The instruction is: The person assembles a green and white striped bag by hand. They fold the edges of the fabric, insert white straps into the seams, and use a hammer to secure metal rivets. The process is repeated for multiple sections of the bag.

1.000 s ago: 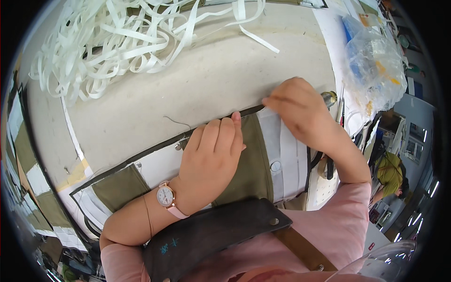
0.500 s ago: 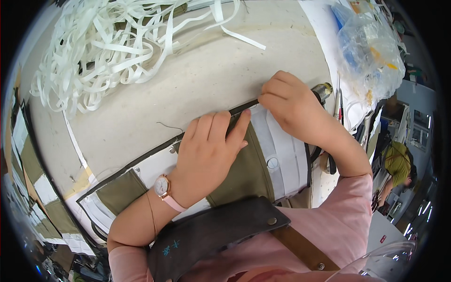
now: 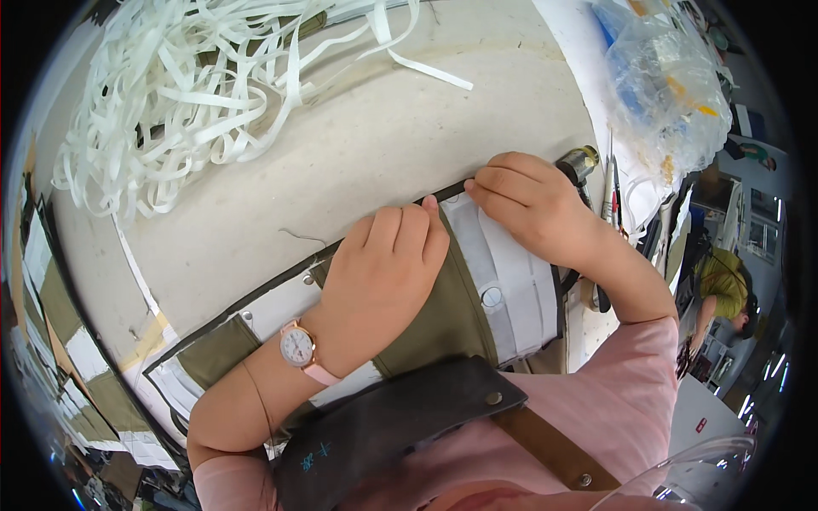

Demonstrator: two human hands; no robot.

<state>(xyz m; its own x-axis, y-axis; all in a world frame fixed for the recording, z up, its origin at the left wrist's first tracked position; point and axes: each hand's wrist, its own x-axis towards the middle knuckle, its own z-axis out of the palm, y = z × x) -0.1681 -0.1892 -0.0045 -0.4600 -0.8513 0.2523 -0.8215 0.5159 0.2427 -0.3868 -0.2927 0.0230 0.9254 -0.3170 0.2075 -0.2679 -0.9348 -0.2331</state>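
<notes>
A fabric panel [image 3: 452,315] with white and olive-green sections, a narrow black border and round metal snaps lies slantwise before me. My left hand [image 3: 383,264], with a pink-strapped watch at its wrist, rests over the middle of the panel. Its fingers are curled, pressing the far black border between thumb and fingers. Just to the right, my right hand [image 3: 537,209] pinches the same border, knuckles up. A short gap of border shows between the two hands. The palms and the underside of the edge are hidden.
A tangled heap of white ribbon [image 3: 196,102] covers the table's far left. At the far right lies a clear plastic bag [image 3: 669,102]. A metal cylinder [image 3: 579,162] and slim tools [image 3: 610,192] sit beside my right wrist. Another person [image 3: 726,285] is off to the right.
My left index finger, stretched along the border before, has drawn in, and the left fingers are now bunched at the edge. My right hand has come slightly nearer, still pinching.
</notes>
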